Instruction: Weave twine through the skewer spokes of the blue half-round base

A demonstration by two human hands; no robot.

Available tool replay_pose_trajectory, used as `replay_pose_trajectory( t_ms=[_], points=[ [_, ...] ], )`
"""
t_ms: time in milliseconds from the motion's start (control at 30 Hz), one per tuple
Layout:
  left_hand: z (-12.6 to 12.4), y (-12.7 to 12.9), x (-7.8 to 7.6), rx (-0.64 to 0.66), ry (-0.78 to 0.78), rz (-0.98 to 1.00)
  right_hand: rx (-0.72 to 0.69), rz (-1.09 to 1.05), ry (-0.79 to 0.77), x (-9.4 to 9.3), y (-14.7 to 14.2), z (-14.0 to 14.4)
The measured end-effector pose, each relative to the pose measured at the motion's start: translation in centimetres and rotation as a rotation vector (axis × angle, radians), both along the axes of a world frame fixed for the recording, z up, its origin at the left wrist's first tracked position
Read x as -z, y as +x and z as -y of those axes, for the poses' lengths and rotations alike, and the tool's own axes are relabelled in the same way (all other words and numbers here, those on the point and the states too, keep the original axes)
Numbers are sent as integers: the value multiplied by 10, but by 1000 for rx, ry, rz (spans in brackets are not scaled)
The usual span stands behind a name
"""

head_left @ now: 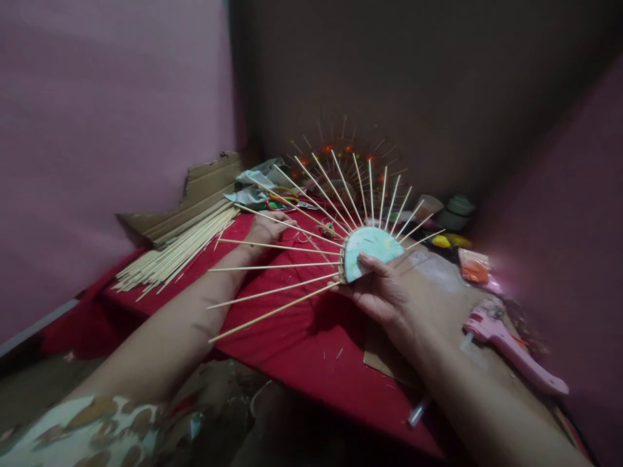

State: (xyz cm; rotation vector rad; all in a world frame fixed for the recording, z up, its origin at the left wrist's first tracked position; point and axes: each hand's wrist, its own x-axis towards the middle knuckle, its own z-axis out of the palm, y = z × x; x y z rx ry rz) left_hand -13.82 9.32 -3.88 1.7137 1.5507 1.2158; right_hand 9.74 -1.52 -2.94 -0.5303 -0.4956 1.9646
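Note:
My right hand (382, 292) is closed on a pale green half-disc (372, 245), thumb across its face and fingers underneath. Thin wooden sticks (272, 267) fan out from its curved edge, where twine or cord binding (342, 267) runs. Beyond the left-hand sticks, my left hand (267, 227) is closed, its fingertips pinching a thin twine (316, 245) that trails toward the half-disc. A small ball of twine (329, 229) lies on the red cloth nearby. Sticks partly cover my left hand and forearm.
A pile of loose sticks (180, 250) lies at the left beside cardboard (211, 181). Scissors (282, 203) rest near the back, before a stick fan with red flowers (348, 150). At right are a pink glue gun (516, 347) and an orange packet (474, 267). Red cloth (292, 337) covers the table.

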Motion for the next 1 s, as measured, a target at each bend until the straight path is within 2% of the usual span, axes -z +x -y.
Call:
replay_pose_trajectory(
  t_ms=[267,433,600,867,1000],
  points=[
    [-3,-5,4,40,-8,19,29,-17,11,-1,-1,0],
    [4,-2,-5,50,14,12,29,-40,10,-1,-1,0],
    [13,2,-19,31,-8,193,62,-53,0,-1,1,-2],
    [13,-16,-32,188,-194,482,146,-90,-9,2,3,-7],
    [17,-17,-28,176,-192,320,138,-85,4,1,4,-7]
  ],
)
